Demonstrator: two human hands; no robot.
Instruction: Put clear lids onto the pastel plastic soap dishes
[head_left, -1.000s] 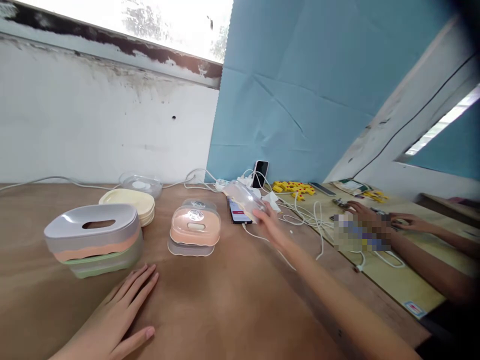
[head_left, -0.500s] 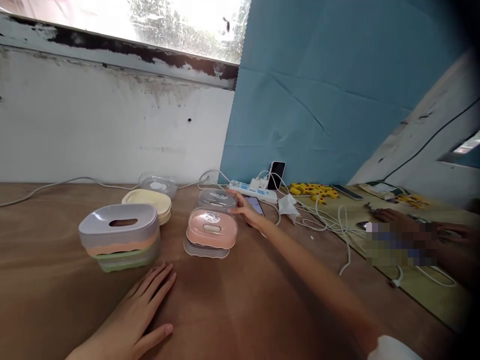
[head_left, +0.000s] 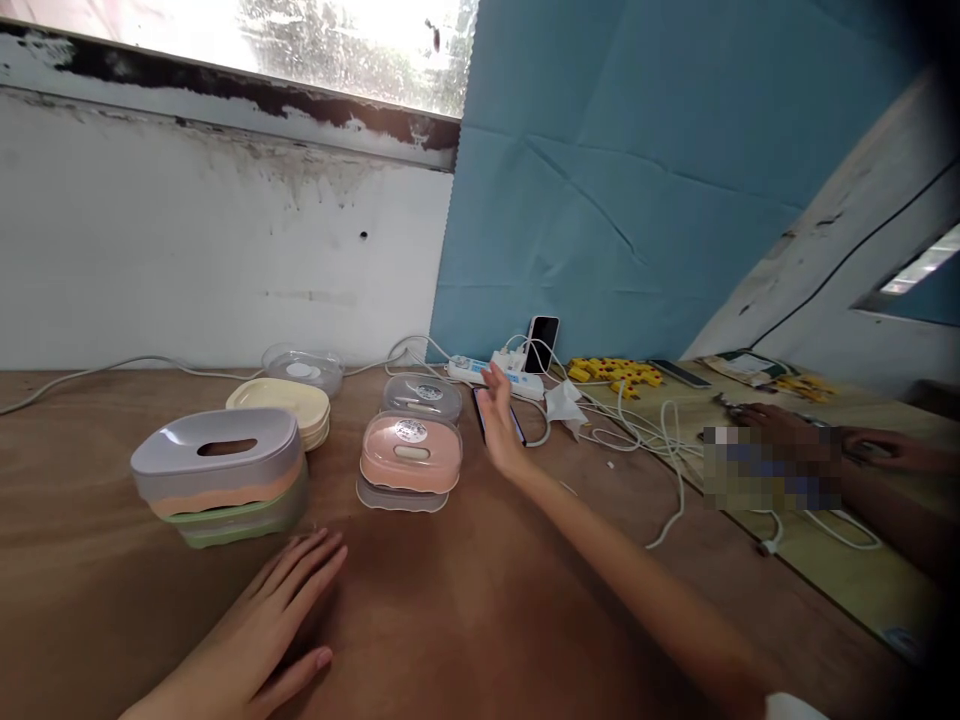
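Clear oval plastic lid point(head_left: 422, 396) now rests on the brown desk point(head_left: 465, 600) behind the peach soap box point(head_left: 411, 452), mid-frame; the right hand point(head_left: 499, 425) has released it and hovers spread just beside. Left hand point(head_left: 281, 610) lies flat, lower left.

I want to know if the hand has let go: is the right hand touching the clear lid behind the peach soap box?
Apart. The head view shows the right hand open and raised, with bare table between it and the clear lid.
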